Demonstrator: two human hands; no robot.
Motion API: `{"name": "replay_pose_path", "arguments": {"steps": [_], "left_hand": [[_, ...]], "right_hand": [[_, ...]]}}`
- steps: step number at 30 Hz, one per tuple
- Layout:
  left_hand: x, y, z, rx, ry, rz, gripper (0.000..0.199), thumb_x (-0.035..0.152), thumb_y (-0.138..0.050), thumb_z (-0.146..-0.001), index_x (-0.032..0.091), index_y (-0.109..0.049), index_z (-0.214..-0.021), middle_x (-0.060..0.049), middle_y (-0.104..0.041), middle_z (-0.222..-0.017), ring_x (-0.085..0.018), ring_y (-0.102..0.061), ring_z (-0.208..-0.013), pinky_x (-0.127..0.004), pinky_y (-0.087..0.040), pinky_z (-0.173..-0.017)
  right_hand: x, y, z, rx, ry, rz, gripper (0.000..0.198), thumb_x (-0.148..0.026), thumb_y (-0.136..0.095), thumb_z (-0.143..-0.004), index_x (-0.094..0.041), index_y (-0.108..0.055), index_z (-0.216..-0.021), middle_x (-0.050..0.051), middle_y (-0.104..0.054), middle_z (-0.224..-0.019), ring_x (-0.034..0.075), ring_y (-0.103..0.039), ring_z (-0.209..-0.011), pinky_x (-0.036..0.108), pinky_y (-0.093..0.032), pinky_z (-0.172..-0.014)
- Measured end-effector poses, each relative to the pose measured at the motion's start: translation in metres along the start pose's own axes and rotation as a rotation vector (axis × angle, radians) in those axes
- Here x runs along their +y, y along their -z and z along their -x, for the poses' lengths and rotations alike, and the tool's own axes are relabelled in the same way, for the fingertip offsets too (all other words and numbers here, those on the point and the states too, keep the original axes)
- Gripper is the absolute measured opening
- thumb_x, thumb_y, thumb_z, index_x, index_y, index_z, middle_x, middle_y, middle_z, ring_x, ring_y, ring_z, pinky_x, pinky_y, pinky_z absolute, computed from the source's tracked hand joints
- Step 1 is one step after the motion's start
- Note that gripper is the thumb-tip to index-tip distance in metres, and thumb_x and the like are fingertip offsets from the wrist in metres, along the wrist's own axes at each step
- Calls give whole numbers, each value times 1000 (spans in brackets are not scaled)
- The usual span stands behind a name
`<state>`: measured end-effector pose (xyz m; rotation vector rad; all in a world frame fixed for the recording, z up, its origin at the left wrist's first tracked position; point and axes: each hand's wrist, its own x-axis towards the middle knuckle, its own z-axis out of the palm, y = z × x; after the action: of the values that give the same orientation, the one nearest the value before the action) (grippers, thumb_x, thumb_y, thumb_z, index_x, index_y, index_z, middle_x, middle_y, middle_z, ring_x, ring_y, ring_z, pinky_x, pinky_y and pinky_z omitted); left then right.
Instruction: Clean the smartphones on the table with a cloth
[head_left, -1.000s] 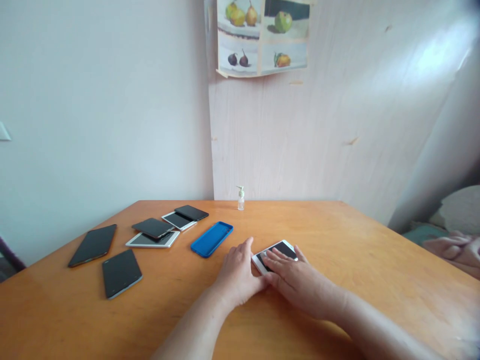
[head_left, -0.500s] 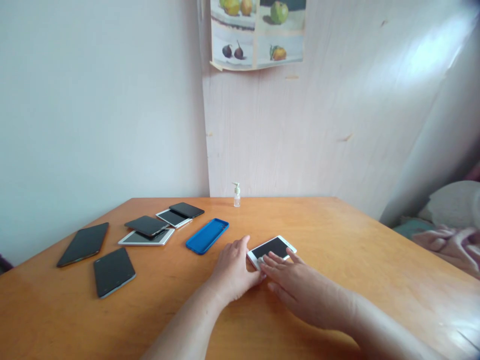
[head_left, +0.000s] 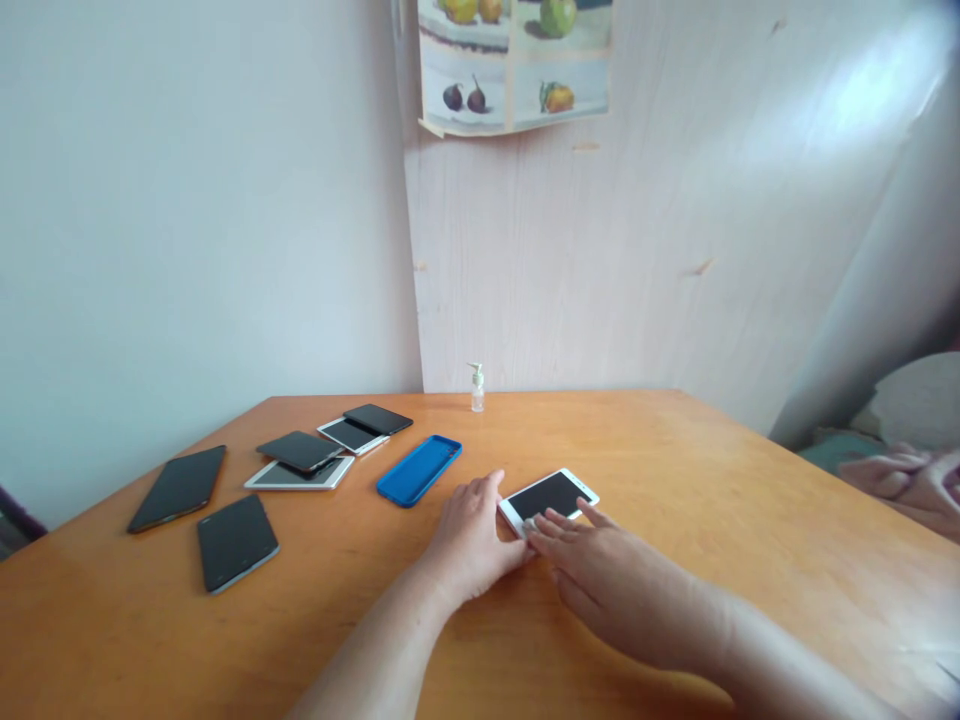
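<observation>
A white smartphone (head_left: pixel 553 494) with a dark screen lies face up on the wooden table. My left hand (head_left: pixel 474 535) steadies its near left end, thumb at the lower edge and fingers at the left side. Across the near end of the phone reaches my right hand (head_left: pixel 600 570), its fingers stretched and close together. Under those fingertips a small white wad (head_left: pixel 531 525), perhaps tissue or cloth, is pressed against the phone; most of it is hidden.
Left of my hands lies a blue phone case (head_left: pixel 420 470). Further left are several phones and tablets, among them a dark tablet (head_left: pixel 178 488), a dark phone (head_left: pixel 238 543) and a white tablet (head_left: pixel 300 475). A small pump bottle (head_left: pixel 478 388) stands at the back edge.
My right fingers have shifted slightly over the phone's near end with the white wad. My left hand keeps its place at the phone. The whole view has moved a little.
</observation>
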<state>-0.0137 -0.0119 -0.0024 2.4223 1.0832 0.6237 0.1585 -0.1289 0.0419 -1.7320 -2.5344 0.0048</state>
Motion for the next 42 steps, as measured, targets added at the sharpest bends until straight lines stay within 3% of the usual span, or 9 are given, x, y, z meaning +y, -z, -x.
{"name": "replay_pose_path", "arguments": {"steps": [6,9,14,21,23,28,30,35,42], "left_hand": [[5,5,1,-25,42,26,89,44,-75,-67,20,-37,-144,-13,-57,-134,-32,-49,-126,-40,-36,-107],[4,4,0,-24,33,17,88,44,-75,-68,18,-37,-143,-14,-57,-134,-33,-49,-126,-41,-36,-106],[2,2,0,-17,5,1,84,48,-73,-70,16,-41,-141,-15,-56,-134,-33,-48,-126,-41,-36,-106],[1,3,-2,-30,-21,-58,73,47,-73,-70,20,-49,-134,-13,-58,-128,-32,-51,-121,-41,-39,-102],[1,2,-2,-17,-34,-65,73,47,-73,-70,19,-50,-133,-13,-59,-127,-32,-51,-120,-41,-40,-101],[0,1,-1,1,-40,-59,66,49,-70,-73,20,-54,-129,-12,-61,-119,-32,-53,-116,-39,-43,-97],[0,1,-1,1,-38,-62,66,48,-72,-71,20,-54,-129,-12,-61,-120,-32,-53,-117,-39,-42,-98],[1,1,-1,13,-52,-72,66,45,-73,-70,21,-54,-128,-10,-62,-118,-31,-54,-114,-39,-42,-96],[3,0,-2,28,-29,-62,62,39,-72,-70,18,-54,-126,-13,-62,-118,-32,-55,-114,-40,-43,-96]], "right_hand": [[37,-6,-6,-13,-282,175,39,-17,-40,-91,-16,-70,-116,18,-68,-122,33,-62,-113,55,-37,-105],[30,-9,-9,-13,-225,225,38,-14,-42,-89,-12,-71,-113,20,-67,-122,33,-62,-113,50,-38,-106],[4,-11,-7,44,8,119,45,-19,-37,-92,-12,-63,-129,16,-61,-134,28,-57,-122,44,-39,-109],[36,-12,-13,10,-296,181,42,-16,-38,-91,-14,-66,-122,19,-62,-132,32,-58,-122,52,-37,-107],[29,-12,-14,37,-244,150,41,-18,-37,-93,-15,-66,-121,18,-63,-130,31,-58,-121,51,-36,-108],[3,-10,-14,91,43,-57,44,-24,-34,-97,-21,-56,-135,11,-62,-135,25,-54,-126,45,-31,-113],[12,-11,-14,75,-14,-51,46,-23,-33,-97,-21,-53,-138,11,-59,-138,26,-52,-129,48,-29,-114],[42,-16,-18,30,-324,80,45,-21,-32,-96,-14,-56,-134,17,-55,-141,33,-46,-135,64,-21,-111],[8,-13,-26,41,-28,-194,45,-28,-30,-100,-32,-50,-140,3,-49,-149,24,-37,-142,59,-14,-117]]}}
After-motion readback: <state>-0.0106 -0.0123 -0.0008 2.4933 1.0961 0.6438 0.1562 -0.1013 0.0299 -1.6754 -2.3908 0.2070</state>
